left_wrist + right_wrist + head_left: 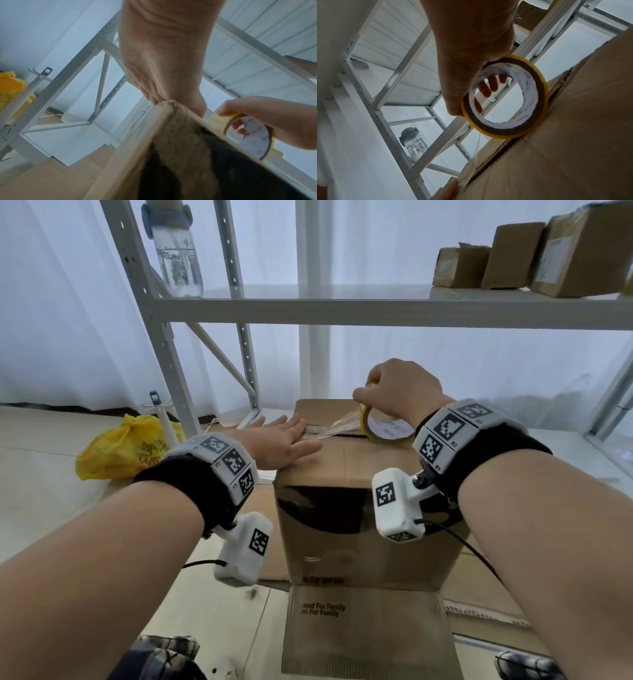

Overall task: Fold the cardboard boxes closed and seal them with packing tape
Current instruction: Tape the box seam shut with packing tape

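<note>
Cardboard box [359,508] standing upright on flattened cardboard [363,631] on the floor, top flaps folded shut with the corrugated seam [513,146] running across the top. Stiff at the walls yet probably springy at the flaps, so likely needing pressure beside the seam to stay level; apparently light enough to slide if pushed sideways. Tape roll [505,94] standing on edge on the seam, clear strip [339,426] drawn out toward the left. Thin, sticky film, prone to wrinkling or folding on itself; best steered by the roll's core and rim. Right hand [400,392] gripping the roll, fingers [489,86] hooked through the core, thumb over the rim. Left hand [284,440] flat with straight fingers, pressing the box top at the strip's free end. Around it: pale floor, yellow plastic bag [126,446] to the left, white metal shelving [308,309] behind, water bottle [178,251] and small taped boxes [531,258] on the shelf, pale curtains beyond
</note>
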Demonstrator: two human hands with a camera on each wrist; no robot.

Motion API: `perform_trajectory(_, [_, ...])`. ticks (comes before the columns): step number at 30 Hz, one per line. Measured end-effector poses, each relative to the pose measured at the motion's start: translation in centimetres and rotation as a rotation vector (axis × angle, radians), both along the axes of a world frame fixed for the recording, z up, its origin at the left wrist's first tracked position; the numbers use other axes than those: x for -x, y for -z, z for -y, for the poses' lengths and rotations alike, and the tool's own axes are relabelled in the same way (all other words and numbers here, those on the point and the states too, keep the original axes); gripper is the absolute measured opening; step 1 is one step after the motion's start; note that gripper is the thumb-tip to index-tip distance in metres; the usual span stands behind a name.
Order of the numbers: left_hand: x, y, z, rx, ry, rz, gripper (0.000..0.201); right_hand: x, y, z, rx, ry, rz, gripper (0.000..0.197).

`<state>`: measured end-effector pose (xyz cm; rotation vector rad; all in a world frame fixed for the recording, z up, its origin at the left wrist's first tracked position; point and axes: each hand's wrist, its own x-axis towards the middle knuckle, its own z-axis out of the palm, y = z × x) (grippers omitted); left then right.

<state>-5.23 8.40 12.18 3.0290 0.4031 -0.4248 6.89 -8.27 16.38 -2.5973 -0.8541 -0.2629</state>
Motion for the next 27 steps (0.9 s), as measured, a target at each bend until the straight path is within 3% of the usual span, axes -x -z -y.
perform_trajectory(8, [-2.3, 0.4, 5.1, 0.013, 0.079, 0.0, 0.079, -0.1, 0.1, 0.0, 0.035, 0.0, 0.012, 0.033])
perform_trajectory(15, [-0.7, 0.2, 2.5, 0.115, 0.024, 0.055, 0.062, 0.6, 0.0, 0.0, -0.003, 0.009, 0.023, 0.032])
perform_trajectory(25, [-1.4, 0.7, 3.9, 0.053, -0.046, 0.063, 0.065, -0.2, -0.7, 0.5, 0.047, -0.058, 0.086, 0.039])
perform_trajectory(27, [-1.2, 0.7, 3.8, 0.075, -0.049, 0.077, 0.065, 0.5, -1.7, -0.3, 0.06, -0.099, 0.184, 0.036])
